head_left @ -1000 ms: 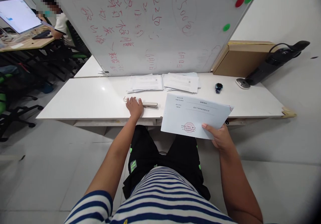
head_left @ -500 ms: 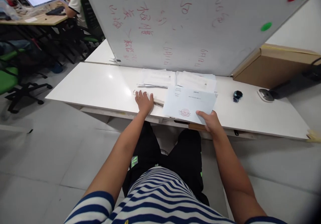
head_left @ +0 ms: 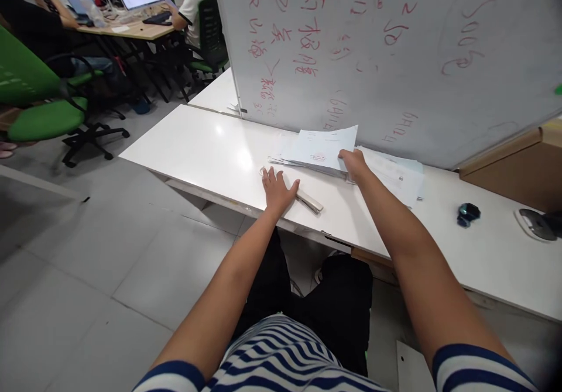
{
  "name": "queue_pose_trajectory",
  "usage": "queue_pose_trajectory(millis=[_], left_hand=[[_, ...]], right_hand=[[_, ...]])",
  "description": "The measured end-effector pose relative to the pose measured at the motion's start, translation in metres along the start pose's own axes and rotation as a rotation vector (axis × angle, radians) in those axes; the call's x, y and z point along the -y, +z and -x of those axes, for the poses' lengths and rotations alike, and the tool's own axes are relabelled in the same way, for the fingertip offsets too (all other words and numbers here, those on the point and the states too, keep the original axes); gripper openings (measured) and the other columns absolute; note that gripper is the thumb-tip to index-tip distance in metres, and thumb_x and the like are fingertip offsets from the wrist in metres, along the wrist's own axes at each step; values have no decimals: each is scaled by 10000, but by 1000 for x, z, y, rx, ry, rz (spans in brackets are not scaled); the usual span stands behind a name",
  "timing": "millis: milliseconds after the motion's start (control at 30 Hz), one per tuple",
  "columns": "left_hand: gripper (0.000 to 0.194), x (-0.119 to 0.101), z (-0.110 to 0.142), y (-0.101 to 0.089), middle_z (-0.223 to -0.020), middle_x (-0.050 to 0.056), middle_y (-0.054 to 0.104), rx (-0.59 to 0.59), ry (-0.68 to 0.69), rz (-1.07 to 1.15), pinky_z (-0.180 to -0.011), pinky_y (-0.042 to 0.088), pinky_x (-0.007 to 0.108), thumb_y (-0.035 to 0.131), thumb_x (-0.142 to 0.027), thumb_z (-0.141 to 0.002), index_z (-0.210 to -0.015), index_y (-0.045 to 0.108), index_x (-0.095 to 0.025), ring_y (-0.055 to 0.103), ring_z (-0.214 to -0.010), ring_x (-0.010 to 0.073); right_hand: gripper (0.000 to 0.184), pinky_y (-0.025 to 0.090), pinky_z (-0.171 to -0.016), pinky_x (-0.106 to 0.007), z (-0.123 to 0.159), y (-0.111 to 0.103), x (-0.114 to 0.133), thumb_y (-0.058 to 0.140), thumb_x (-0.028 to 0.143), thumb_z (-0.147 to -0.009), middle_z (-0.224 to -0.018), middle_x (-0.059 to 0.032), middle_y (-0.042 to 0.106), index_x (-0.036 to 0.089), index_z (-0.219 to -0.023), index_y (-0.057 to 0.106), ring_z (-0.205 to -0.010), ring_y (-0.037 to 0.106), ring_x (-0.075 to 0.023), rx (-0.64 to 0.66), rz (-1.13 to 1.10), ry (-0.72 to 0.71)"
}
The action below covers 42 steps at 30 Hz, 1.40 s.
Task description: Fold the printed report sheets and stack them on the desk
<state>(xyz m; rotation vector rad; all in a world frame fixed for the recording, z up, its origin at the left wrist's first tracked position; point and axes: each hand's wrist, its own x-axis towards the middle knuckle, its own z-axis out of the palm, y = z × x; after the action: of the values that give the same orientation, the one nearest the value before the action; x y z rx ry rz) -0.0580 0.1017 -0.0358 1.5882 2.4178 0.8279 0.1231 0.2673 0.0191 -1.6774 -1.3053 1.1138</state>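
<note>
Bench (head_left: 193, 140): right stack (head_left: 395, 175) laid down | Left stack (head_left: 307, 166): printed sheet (head_left: 325, 145) over it, placement apparently near complete, release outstanding | Right grip (head_left: 355, 165): pinched on sheet's edge | Left grip (head_left: 277, 193): fingers spread wide, stapler (head_left: 311, 200) at thumb
</note>
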Motion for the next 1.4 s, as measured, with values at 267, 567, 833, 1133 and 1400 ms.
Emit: queue_pose_trajectory(millis=[267,567,833,1133,1400], left_hand=[[684,4,-3,8,-1526,142,238,4,-11,24,-1172,57,501,351,-676,-832,-1295,433,-178,-43,-1446,293],[675,4,-3,6,-1527,117,249,21,-19,12,-1171,74,502,363,-682,-824,-1292,435,-202,-31,-1447,288],[664,4,-4,6,-1513,138,272,27,2,30,-1160,68,531,375,-662,-831,-1279,461,-180,0,-1444,322],[663,1,-4,2,-1504,142,291,15,7,-9,-1158,103,524,359,-652,-844,-1278,469,-162,62,-1440,324],[653,3,-5,5,-1493,146,312,3,15,-13,-1150,110,530,353,-653,-848,-1253,491,-160,92,-1434,330]], right_hand=[[349,473,-805,-375,-24,25,-5,587,200,-671,-1030,-169,633,111,-1008,610,-928,593,-284,80,651,-155],[792,397,-905,-513,-12,31,-7,591,385,-773,-1235,-281,492,36,-1395,246,-1112,505,-366,-41,945,-147],[547,155,-1073,-555,60,-46,-80,334,316,-910,-1499,-179,256,164,-1430,258,-1389,174,-299,-291,991,-543],[514,335,-996,-465,46,-113,-115,314,46,-842,-1400,-222,439,72,-1345,416,-1278,429,-275,-60,1199,-464],[310,409,-677,-332,50,-132,-103,377,228,-899,-992,-147,679,154,-1038,644,-868,620,-262,-92,1180,-396]])
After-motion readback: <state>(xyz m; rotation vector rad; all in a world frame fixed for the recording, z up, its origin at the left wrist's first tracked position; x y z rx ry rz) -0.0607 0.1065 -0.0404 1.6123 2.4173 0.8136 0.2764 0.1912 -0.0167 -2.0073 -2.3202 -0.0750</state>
